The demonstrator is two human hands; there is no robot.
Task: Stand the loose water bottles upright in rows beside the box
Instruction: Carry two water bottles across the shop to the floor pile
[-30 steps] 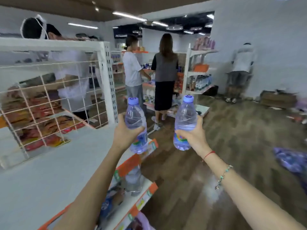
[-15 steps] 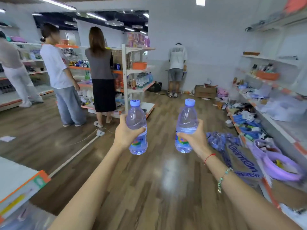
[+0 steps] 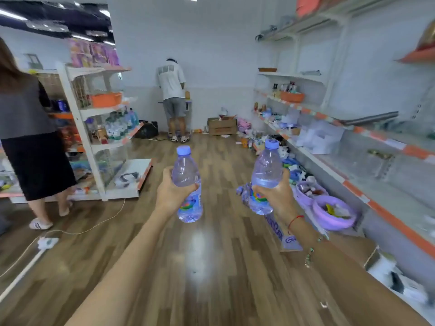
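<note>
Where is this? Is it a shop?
It looks like a small shop being stocked. White shelves with orange price strips line the wall, another rack holds bottled drinks, and a cardboard box and loose goods lie on the wooden floor.

Bare wood floor [image 3: 211, 267] open ahead, down the middle. Blocked along the right edge by purple basins [image 3: 334, 212], a flat printed carton [image 3: 280, 234] and clutter below the shelves [image 3: 376, 184]. Cable [image 3: 94, 228] across the left.
</note>
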